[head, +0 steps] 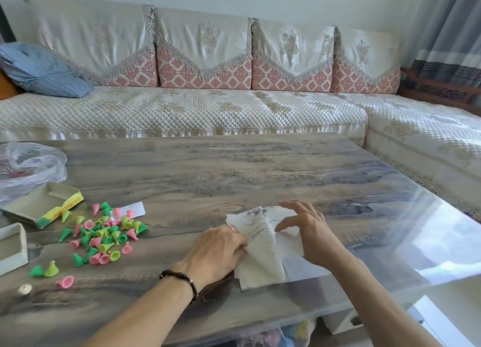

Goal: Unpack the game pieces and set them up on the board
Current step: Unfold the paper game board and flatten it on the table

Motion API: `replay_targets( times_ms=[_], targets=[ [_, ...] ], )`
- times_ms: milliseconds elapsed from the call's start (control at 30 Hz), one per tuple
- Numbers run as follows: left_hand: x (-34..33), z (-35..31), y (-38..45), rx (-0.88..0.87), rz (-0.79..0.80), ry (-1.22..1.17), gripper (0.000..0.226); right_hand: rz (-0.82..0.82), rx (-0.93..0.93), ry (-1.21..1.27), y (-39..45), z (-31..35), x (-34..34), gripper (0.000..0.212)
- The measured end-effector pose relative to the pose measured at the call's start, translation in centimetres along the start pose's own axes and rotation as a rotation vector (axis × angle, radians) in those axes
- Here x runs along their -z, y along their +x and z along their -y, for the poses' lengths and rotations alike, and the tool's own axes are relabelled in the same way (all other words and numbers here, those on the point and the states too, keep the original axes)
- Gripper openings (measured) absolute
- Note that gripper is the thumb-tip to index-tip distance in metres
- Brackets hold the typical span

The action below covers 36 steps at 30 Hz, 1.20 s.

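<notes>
Two bare hands work on a folded white paper board (263, 245) that lies on a glossy wood-grain table (208, 169) with a clear glassy near edge. The sheet is thin and creased, with faint dark printed lines on its raised middle fold. The left hand (216, 253), wearing a ring and a dark beaded bracelet (182, 281) at the wrist, has its fingers curled onto the sheet's left edge, pinching a layer of the paper. The right hand (309, 234) is spread wide, fingers straight and fanned, with the fingertips pressing the sheet's right flap; it grips nothing. Left of the paper board lies a loose heap of small cone-shaped plastic game pieces (104, 237) in pink, green and yellow-green, most tipped on their sides. Further left of the paper board sit an open grey cardboard box lid (39, 206) with a yellow and green printed side, a second shallow box tray (11, 245), and a crumpled clear plastic bag (28, 167). Beyond the paper board stands a sofa (182, 107) under quilted, lace-trimmed cream covers.
</notes>
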<state>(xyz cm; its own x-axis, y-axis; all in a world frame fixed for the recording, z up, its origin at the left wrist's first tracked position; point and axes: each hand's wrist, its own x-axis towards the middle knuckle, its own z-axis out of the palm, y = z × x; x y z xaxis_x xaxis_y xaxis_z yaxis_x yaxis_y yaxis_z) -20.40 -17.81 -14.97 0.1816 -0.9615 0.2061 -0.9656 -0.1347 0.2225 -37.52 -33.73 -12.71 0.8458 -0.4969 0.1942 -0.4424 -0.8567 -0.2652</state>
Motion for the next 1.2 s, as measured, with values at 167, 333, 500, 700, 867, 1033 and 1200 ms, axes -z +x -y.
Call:
replay_targets(
  times_ms=[167, 333, 500, 700, 867, 1033, 1200],
  targets=[
    [1.0, 1.4, -0.6, 0.095, -0.085, -0.012, 0.02, -0.067, -0.291, 0.578, 1.9, 1.0, 2.3, 0.006],
    [3.0, 4.2, -1.7, 0.395, -0.081, -0.055, 0.013, -0.279, -0.572, 0.773, 3.9, 1.6, 4.0, 0.018],
    [5.9, 3.6, -1.8, 0.363, -0.184, -0.513, 0.046, -0.468, -0.532, 0.423, 5.7, 3.0, 5.1, 0.013],
    [8.4, -1.5, 0.2, 0.199, -0.046, -0.494, 0.102, -0.579, -0.364, 0.141, 6.8, 5.6, 6.4, 0.025],
    [7.3, -2.6, 0.7, 0.182, -0.072, -0.349, 0.056, -0.616, -0.346, 0.086, 6.8, 6.0, 7.4, 0.03],
    [7.2, -2.4, 0.0, 0.072, -0.063, -0.178, 0.069, -0.617, -0.42, 0.143, 7.1, 5.6, 8.0, 0.028],
    [7.3, -0.8, 0.2, 0.303, -0.246, -0.471, 0.037, -0.537, -0.538, 0.224, 6.6, 4.8, 8.1, 0.016]
  ],
)
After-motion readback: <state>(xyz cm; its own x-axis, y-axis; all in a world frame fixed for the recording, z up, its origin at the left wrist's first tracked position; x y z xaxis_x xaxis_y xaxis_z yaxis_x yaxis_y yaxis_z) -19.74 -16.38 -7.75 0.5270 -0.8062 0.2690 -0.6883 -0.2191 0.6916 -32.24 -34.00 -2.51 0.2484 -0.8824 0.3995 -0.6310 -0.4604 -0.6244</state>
